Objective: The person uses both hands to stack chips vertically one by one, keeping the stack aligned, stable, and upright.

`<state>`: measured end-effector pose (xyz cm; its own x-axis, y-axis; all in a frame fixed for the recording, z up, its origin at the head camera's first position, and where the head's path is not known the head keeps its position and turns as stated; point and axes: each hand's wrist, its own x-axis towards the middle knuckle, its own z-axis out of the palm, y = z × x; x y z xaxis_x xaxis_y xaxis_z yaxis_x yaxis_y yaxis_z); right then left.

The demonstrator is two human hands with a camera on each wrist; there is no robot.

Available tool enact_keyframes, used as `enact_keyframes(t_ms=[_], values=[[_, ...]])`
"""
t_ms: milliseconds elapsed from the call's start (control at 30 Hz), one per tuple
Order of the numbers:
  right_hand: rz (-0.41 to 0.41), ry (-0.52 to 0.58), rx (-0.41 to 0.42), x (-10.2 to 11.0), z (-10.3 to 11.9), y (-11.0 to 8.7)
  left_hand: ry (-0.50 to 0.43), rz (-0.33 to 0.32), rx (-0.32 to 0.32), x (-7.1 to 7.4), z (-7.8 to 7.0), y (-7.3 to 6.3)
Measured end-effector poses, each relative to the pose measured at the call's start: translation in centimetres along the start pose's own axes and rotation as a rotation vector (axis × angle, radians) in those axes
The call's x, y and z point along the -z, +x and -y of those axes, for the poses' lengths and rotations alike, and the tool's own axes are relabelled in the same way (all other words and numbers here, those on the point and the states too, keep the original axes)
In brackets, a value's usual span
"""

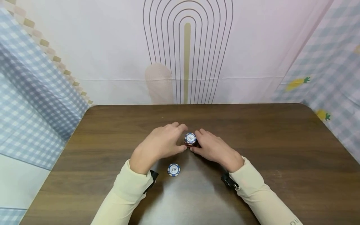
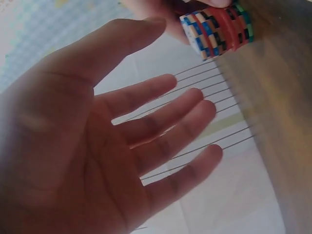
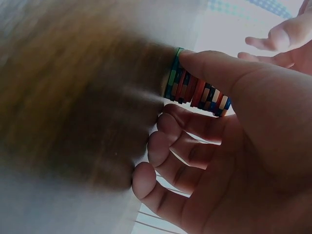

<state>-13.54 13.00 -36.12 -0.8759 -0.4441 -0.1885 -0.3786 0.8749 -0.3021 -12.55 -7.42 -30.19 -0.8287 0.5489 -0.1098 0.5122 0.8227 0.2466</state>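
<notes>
A stack of poker chips [image 1: 190, 138] stands upright on the table, topped by a blue-and-white chip marked 10. Red, black and blue edges show in the right wrist view, with a green chip at the bottom of the stack [image 3: 195, 93]. My right hand [image 1: 215, 147] holds the stack from the right, thumb on the near side and fingers behind it. On the other side, my left hand [image 1: 160, 142] has its fingers spread, apart from the stack [image 2: 217, 31] in the left wrist view. A single blue-and-white chip [image 1: 173, 169] marked 10 lies flat nearer to me.
The brown wooden table [image 1: 267, 134] stretches out on both sides of the hands. Behind its far edge hangs a white cloth [image 1: 112, 56] with arch lines. Checked cloths [image 1: 33, 103] hang at the left and right sides.
</notes>
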Motion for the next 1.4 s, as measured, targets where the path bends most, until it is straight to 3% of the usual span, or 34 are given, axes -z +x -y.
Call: enact_keyframes(t_ms=[233, 300, 533, 900, 1133, 1400], values=[[-0.032, -0.031, 0.015, 0.1, 0.0, 0.1, 0.028, 0.148, 0.027, 0.5, -0.3, -0.9], [-0.04, -0.032, 0.023, 0.1, 0.1, 0.2, 0.034, 0.163, 0.013, 0.4, -0.3, -1.0], [-0.028, -0.043, 0.011, 0.4, 0.1, 0.4, 0.085, 0.128, -0.107, -1.3, 0.5, -2.1], [-0.017, -0.043, -0.002, 0.6, 0.0, 0.3, 0.086, 0.083, -0.16, -3.7, 1.0, -3.5], [-0.009, -0.03, 0.006, 0.2, 0.1, 0.3, 0.057, 0.055, -0.103, -4.1, 0.8, -4.0], [-0.005, -0.012, 0.001, 0.0, 0.1, -0.1, 0.013, 0.113, 0.013, -4.1, 0.0, -3.9]])
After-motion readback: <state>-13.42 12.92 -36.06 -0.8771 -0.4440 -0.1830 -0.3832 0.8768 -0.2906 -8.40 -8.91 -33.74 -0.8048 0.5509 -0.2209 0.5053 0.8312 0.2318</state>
